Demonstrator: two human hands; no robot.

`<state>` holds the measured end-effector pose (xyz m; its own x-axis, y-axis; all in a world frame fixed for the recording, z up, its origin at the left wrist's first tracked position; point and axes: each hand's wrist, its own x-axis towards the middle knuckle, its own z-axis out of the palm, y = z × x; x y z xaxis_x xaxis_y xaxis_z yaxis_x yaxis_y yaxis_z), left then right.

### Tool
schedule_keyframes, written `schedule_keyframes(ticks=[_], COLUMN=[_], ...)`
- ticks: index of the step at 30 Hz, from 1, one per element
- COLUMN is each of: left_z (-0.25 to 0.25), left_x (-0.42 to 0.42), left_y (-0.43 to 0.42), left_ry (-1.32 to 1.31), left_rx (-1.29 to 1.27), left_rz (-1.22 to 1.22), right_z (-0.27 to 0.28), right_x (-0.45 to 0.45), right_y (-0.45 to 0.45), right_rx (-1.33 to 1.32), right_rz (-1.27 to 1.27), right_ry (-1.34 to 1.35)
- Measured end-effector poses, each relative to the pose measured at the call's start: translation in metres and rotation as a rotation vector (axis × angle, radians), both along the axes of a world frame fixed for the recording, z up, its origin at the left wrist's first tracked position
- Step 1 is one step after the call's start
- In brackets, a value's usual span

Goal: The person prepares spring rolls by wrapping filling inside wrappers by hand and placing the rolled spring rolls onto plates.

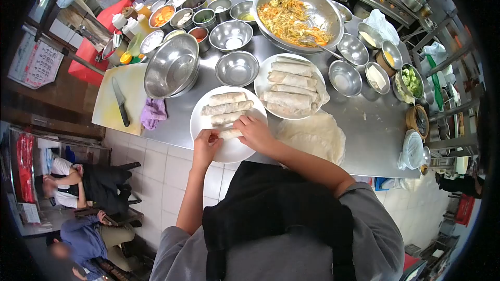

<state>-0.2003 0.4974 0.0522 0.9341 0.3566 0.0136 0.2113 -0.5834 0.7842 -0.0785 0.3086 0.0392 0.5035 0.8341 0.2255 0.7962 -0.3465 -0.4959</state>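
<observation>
Both my hands are at a white plate (pixel 200 112) near the table's front edge. My left hand (pixel 208 144) pinches the left end of a spring roll (pixel 228 133). On the same roll's right end, the fingers of my right hand (pixel 255 132) are closed. Several other uncooked rolls (pixel 227 108) lie in a row above it on this plate. A second white plate (pixel 264 67), behind and to the right, is filled with larger rolls (pixel 292 79). To the right of my right hand lies a stack of thin round wrappers (pixel 317 138).
A large perforated bowl (pixel 333 21) holds shredded vegetable filling (pixel 291 18) and a spoon. At left, a knife (pixel 121 104) lies on a cutting board (pixel 107 109) beside a purple cloth (pixel 153 113). Metal bowls (pixel 237 68) line the table's back. Two people (pixel 86 239) sit at lower left.
</observation>
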Motion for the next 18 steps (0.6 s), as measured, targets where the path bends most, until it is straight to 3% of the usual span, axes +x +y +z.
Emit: schedule_keyframes(ticks=[1, 4, 7, 13, 18], left_z=[-0.002, 0.02, 0.017, 0.001, 0.012], left_x=[0.001, 0.002, 0.005, 0.009, 0.012], left_y=[0.0, -0.008, -0.012, -0.007, 0.005], left_ry=[0.002, -0.071, -0.061, -0.111, -0.15], left_rx=[-0.041, 0.299, 0.398, 0.435, 0.477], left_rz=[0.026, -0.088, -0.136, -0.161, -0.159], right_z=[-0.005, 0.005, 0.002, 0.009, 0.013], right_x=[0.001, 0.005, 0.006, 0.007, 0.009], right_y=[0.002, 0.003, -0.004, -0.016, -0.009], right_rx=[0.013, -0.064, -0.023, -0.079, 0.03], right_rz=[0.005, 0.01, 0.013, -0.019, 0.012], right_ry=[-0.033, -0.03, -0.021, -0.043, 0.002])
